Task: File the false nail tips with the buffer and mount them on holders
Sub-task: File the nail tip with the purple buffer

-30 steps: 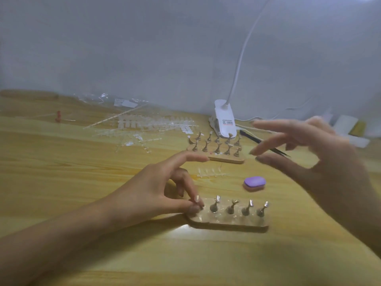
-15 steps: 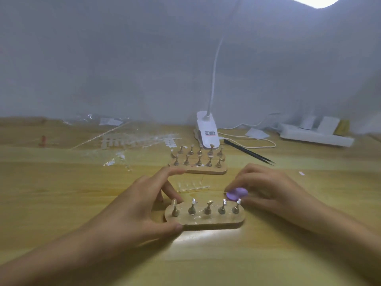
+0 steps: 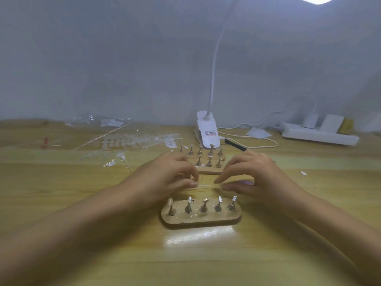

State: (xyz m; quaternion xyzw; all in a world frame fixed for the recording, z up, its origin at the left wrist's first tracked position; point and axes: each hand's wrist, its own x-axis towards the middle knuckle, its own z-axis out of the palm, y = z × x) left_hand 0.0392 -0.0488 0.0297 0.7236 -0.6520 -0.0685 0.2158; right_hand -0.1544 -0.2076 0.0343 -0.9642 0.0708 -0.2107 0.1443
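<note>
Here, two hands work low over the counter point(image 3: 61, 182). The left hand point(image 3: 171, 176) has its fingers curled, thumb and forefinger pinching the left end of one clear strip of nail tips point(image 3: 206, 185). The strip stretches flat across the gap between the two hands. The right hand point(image 3: 254, 176) is curled too, gripping one pale purple buffer point(image 3: 246, 183), of which only a sliver shows under its fingers. Its forefinger tip reaches the strip's right end.

Just nearer the person than both hands, between the wrists, sits one oval wooden near board point(image 3: 201, 220) with five holders point(image 3: 204, 205) in a single row. The holder closest to the left hand carries one nail tip point(image 3: 170, 202). What caps the other four is too blurred to tell.

Just beyond the fingertips lies one far board point(image 3: 210, 172). Eight holders can be counted on it, and its left part is hidden behind the left hand. Past that stands one white clip lamp point(image 3: 207, 131), with one thin black tool point(image 3: 235, 144) lying beyond the right hand.

Out beyond the left hand, to its left, clear nail-tip sprues point(image 3: 140, 141) are scattered, too many and too blurred to count. Well off to the right of the right hand lies one white power strip point(image 3: 317, 136).
</note>
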